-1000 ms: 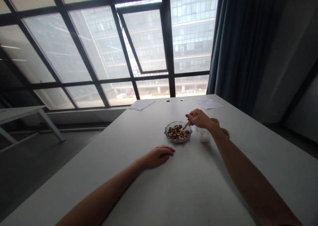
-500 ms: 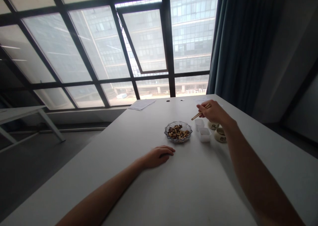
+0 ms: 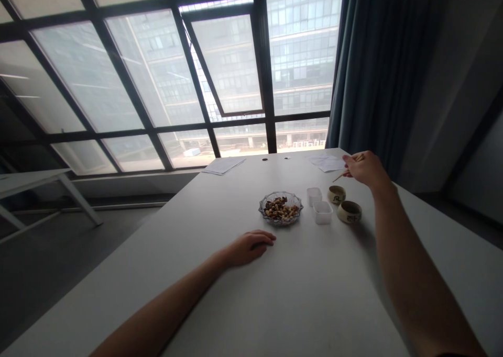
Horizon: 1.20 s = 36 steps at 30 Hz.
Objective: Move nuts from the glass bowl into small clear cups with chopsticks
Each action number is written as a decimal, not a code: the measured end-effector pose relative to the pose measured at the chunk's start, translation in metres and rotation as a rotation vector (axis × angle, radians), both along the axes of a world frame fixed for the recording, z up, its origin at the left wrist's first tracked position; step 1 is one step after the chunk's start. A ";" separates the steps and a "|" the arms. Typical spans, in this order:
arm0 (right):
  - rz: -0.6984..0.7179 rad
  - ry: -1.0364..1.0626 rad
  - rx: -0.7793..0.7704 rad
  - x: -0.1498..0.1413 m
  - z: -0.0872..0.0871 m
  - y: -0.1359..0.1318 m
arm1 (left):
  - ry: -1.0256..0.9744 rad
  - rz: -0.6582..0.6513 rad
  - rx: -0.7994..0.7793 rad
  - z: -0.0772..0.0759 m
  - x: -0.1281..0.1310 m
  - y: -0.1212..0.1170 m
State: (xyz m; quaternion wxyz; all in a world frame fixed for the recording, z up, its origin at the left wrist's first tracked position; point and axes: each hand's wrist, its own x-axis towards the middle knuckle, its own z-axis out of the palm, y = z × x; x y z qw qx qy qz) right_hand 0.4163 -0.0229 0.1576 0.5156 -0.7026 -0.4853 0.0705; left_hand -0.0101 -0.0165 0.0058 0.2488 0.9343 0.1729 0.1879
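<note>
White table (image 3: 291, 294) stands before windows (image 3: 225, 64); from afar I see right hand (image 3: 368, 169) grasping chopsticks (image 3: 338, 178) near farther cup (image 3: 337, 194), left hand (image 3: 250, 248) resting released.

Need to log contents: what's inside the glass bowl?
The glass bowl holds a heap of small brown and pale pieces, perhaps nuts. Whatever lies beneath the top pieces is covered.

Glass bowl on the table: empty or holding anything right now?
Not empty: the glass bowl holds a heap of brown and pale pieces, showing inside its clear rim.
</note>
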 end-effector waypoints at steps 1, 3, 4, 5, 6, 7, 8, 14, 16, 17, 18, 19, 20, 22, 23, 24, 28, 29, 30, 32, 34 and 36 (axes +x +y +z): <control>0.033 0.026 0.035 -0.002 0.000 0.002 | -0.002 -0.001 -0.001 -0.001 0.001 0.000; 0.160 0.109 0.085 -0.011 0.000 0.004 | -0.004 -0.007 -0.004 -0.001 0.003 0.002; 0.244 0.147 0.093 -0.017 0.000 0.005 | -0.006 -0.011 -0.006 -0.002 0.004 0.002; 0.332 0.174 0.090 -0.024 -0.001 0.006 | -0.008 -0.013 -0.008 -0.001 0.005 0.002; 0.419 0.182 0.075 -0.031 -0.001 0.007 | -0.010 -0.015 -0.009 -0.001 0.006 0.002; 0.499 0.176 0.050 -0.039 -0.003 0.008 | -0.011 -0.015 -0.009 0.000 0.007 0.001; 0.566 0.161 0.018 -0.047 -0.005 0.009 | -0.011 -0.012 -0.009 0.001 0.009 0.000; 0.685 0.050 -0.119 -0.084 -0.026 0.019 | -0.012 -0.002 -0.013 0.007 0.015 -0.005; 0.663 0.012 -0.115 -0.091 -0.032 0.021 | -0.007 -0.005 -0.010 0.008 0.017 -0.006; 0.653 0.002 -0.108 -0.094 -0.033 0.021 | -0.005 -0.005 -0.007 0.008 0.018 -0.006; 0.649 -0.009 -0.100 -0.097 -0.034 0.020 | -0.003 -0.005 -0.006 0.009 0.019 -0.006; 0.648 -0.020 -0.094 -0.100 -0.035 0.019 | -0.003 -0.004 -0.006 0.009 0.020 -0.007; 0.650 -0.035 -0.089 -0.102 -0.035 0.019 | -0.002 -0.002 -0.005 0.009 0.020 -0.007; 0.648 -0.093 -0.071 -0.105 -0.035 0.017 | 0.000 0.002 -0.007 0.010 0.022 -0.007; 0.641 -0.130 -0.060 -0.106 -0.035 0.016 | 0.001 0.005 -0.007 0.010 0.022 -0.008; 0.632 -0.166 -0.053 -0.107 -0.034 0.016 | 0.001 0.006 -0.008 0.010 0.022 -0.008; 0.599 -0.249 -0.045 -0.105 -0.032 0.016 | -0.008 0.002 -0.009 0.011 0.021 -0.008; 0.595 -0.254 -0.049 -0.104 -0.032 0.016 | -0.009 0.000 -0.008 0.011 0.021 -0.008; 0.593 -0.251 -0.054 -0.104 -0.031 0.016 | -0.010 -0.002 -0.007 0.011 0.020 -0.008; 0.589 -0.226 -0.062 -0.102 -0.030 0.016 | -0.012 -0.003 -0.005 0.011 0.020 -0.009; 0.582 -0.193 -0.066 -0.101 -0.028 0.014 | -0.017 -0.002 -0.007 0.011 0.019 -0.009; 0.577 -0.170 -0.064 -0.101 -0.026 0.012 | -0.018 -0.002 -0.009 0.011 0.019 -0.009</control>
